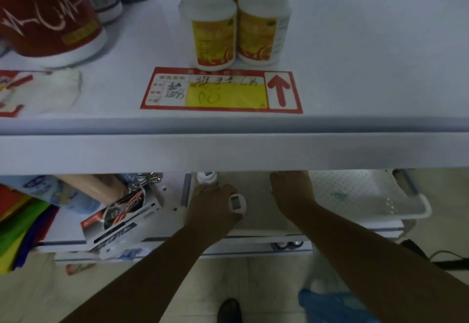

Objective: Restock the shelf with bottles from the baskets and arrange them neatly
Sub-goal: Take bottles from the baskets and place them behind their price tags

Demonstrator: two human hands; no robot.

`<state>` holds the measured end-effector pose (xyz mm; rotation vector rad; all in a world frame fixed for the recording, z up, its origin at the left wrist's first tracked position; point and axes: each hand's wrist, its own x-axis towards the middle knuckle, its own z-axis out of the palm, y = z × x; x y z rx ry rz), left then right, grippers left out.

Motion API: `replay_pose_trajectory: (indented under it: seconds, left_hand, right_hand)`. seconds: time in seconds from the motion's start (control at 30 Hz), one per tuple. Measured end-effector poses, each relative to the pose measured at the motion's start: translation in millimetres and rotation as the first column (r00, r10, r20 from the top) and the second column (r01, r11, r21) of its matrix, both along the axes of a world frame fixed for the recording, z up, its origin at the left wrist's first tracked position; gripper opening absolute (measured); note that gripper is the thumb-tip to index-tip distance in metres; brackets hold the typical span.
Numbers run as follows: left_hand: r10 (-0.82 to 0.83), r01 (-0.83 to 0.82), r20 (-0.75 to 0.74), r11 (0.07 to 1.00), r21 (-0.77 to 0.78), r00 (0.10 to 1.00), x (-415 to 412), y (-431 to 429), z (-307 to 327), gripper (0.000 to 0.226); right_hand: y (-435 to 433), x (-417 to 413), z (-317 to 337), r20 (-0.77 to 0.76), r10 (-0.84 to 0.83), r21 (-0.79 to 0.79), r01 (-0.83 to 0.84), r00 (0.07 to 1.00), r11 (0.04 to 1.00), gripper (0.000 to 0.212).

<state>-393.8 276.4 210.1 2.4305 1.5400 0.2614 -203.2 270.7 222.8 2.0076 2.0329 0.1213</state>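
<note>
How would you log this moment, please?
left hand: grips white bottle | right hand: fingers hidden under shelf | shelf: two yellow-labelled bottles

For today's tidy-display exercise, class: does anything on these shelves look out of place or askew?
Two things. A crumpled white cloth or paper lies on the upper white shelf, covering part of a red price label. Below, a black, white and red carton lies tilted, apparently overhanging the lower shelf at its front edge.
</note>
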Motion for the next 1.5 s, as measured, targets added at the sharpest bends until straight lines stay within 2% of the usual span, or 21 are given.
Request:
replay_pose_trajectory:
  seconds: [0.1, 0.17, 0.2, 0.23, 0.27, 0.3, 0.37, 0.47, 0.53, 0.57, 0.67, 0.73, 0.8, 0.87, 0.93, 1.03, 1.1, 1.2, 1.27, 1.4, 1.5]
  left_hand:
    - [-0.008, 0.009, 0.044, 1.000, -0.022, 0.999, 0, -1, 6, 0.041]
    - [0.032, -0.032, 0.003, 0.999, -0.028, 0.999, -1, 0, 15, 0.041]
    - [0.073, -0.074, -0.013, 0.997, -0.025, 0.997, -1, 1, 22, 0.042]
    - [0.130, -0.128, 0.036, 0.991, -0.045, 0.991, 0, 1, 31, 0.042]
    - [0.194, -0.179, 0.161, 0.979, -0.102, 0.968, 1, -2, 42, 0.041]
    - [0.258, -0.199, 0.337, 0.959, -0.201, 0.906, 3, -7, 54, 0.039]
    - [0.367, -0.108, 0.615, 0.903, -0.416, 0.698, 7, -23, 80, 0.034]
    - [0.535, 0.033, 0.746, 0.803, -0.595, 0.397, 11, -59, 112, 0.028]
    - [0.623, 0.072, 0.752, 0.758, -0.648, 0.216, 19, -85, 130, 0.023]
    - [0.640, 0.085, 0.752, 0.750, -0.656, 0.155, 25, -99, 138, 0.021]
    - [0.655, 0.210, 0.755, 0.742, -0.636, -0.029, 48, -137, 168, 0.032]
    - [0.674, 0.295, 0.727, 0.726, -0.621, -0.132, 61, -157, 189, 0.036]
    - [0.700, 0.342, 0.702, 0.696, -0.631, -0.129, 69, -172, 208, 0.026]
    - [0.699, 0.380, 0.711, 0.681, -0.626, -0.081, 76, -189, 226, 0.044]
    - [0.646, 0.400, 0.761, 0.713, -0.575, -0.056, 82, -205, 245, 0.048]
    - [0.547, 0.401, 0.835, 0.780, -0.480, -0.065, 87, -225, 268, 0.047]
    - [0.516, 0.405, 0.853, 0.798, -0.446, -0.076, 88, -234, 276, 0.054]
    - [0.445, 0.399, 0.892, 0.835, -0.380, -0.081, 89, -245, 287, 0.040]
    - [0.413, 0.406, 0.907, 0.845, -0.348, -0.081, 89, -249, 291, 0.032]
    - [0.367, 0.388, 0.929, 0.863, -0.322, -0.046, 86, -244, 293, 0.031]
    - [0.370, 0.381, 0.928, 0.865, -0.325, -0.049, 79, -229, 296, 0.041]
  right_hand:
    - [-1, 6, 8, -0.156, -0.035, 0.031, 0.040, 0.987, 0.999, 0.020]
    - [-9, 9, 17, -0.358, -0.104, 0.050, 0.130, 0.928, 0.990, 0.028]
    - [-15, 10, 23, -0.510, -0.143, 0.063, 0.203, 0.848, 0.977, 0.029]
    - [-22, 10, 30, -0.661, -0.160, 0.068, 0.271, 0.733, 0.960, 0.028]
    - [-31, 10, 37, -0.778, -0.162, 0.049, 0.316, 0.606, 0.947, 0.028]
    - [-40, 9, 45, -0.862, -0.162, 0.012, 0.339, 0.480, 0.941, 0.028]
    - [-61, 8, 62, -0.961, -0.162, -0.077, 0.348, 0.223, 0.934, 0.029]
    - [-94, 10, 88, -0.974, -0.152, -0.200, 0.312, -0.170, 0.929, 0.032]
    - [-119, 15, 103, -0.878, -0.135, -0.283, 0.270, -0.458, 0.920, 0.039]
    - [-131, 18, 111, -0.820, -0.124, -0.310, 0.251, -0.559, 0.917, 0.040]
    - [-161, 26, 138, -0.648, -0.094, -0.369, 0.204, -0.756, 0.907, 0.024]
    - [-176, 28, 158, -0.478, -0.096, -0.417, 0.129, -0.873, 0.900, 0.023]
    - [-188, 27, 179, -0.332, -0.106, -0.428, 0.049, -0.937, 0.903, 0.022]
    - [-202, 26, 201, -0.298, -0.122, -0.403, 0.009, -0.947, 0.915, 0.022]
    - [-213, 24, 218, -0.332, -0.138, -0.364, -0.009, -0.933, 0.932, 0.022]
    - [-229, 28, 240, -0.427, -0.138, -0.291, -0.008, -0.894, 0.957, 0.036]
    - [-238, 33, 249, -0.396, -0.104, -0.256, 0.001, -0.913, 0.967, 0.038]
    - [-248, 36, 260, -0.407, -0.053, -0.174, 0.021, -0.912, 0.985, 0.037]
    - [-250, 35, 265, -0.436, -0.051, -0.126, 0.005, -0.899, 0.992, 0.035]
    - [-243, 31, 270, -0.450, -0.050, -0.142, 0.016, -0.892, 0.990, 0.039]
    - [-230, 25, 273, -0.468, -0.011, -0.101, 0.041, -0.884, 0.994, 0.036]
